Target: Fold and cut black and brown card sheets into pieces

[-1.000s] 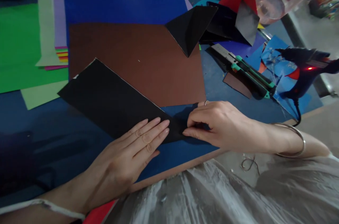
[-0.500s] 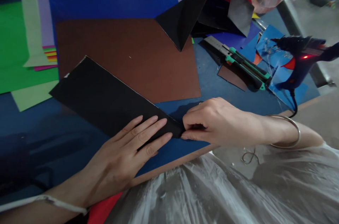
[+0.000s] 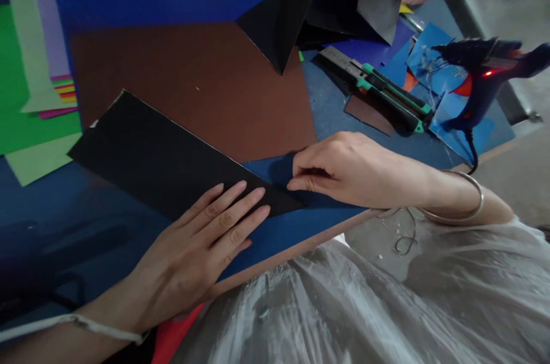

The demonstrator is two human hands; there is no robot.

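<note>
My left hand point(image 3: 193, 249) lies flat on the black paper point(image 3: 158, 152), fingers straight and a little apart, pressing it down and not pinching it. My right hand point(image 3: 348, 169) hangs curled just beside the pointed end point(image 3: 290, 202) of that paper, thumb and forefinger bent in to a narrow gap; I cannot tell whether the tips meet, and I see no paper between them.

The black paper lies slantwise in front of me. Its broad far end rests over the brown sheet point(image 3: 184, 83), and its point lies on the blue table point(image 3: 326, 97) near the edge. The knife point(image 3: 387, 97) and the glue gun point(image 3: 481, 66) are beyond my right hand.

I judge it light and fairly stiff, more like card than thin paper: the long side runs straight and the corners look crisp. The surface is smooth, so I expect it to slide or swivel under a light touch; a flat palm suits it better than one fingertip. The thin point seems the weakest part, likely to bend or crease if nipped hard. A pale nick point(image 3: 94, 123) shows on the far end, so I would spare that side too. For lifting, I would take the long pale edge between thumb and finger, around its middle, where the sheet is wide enough to stay even.
</note>
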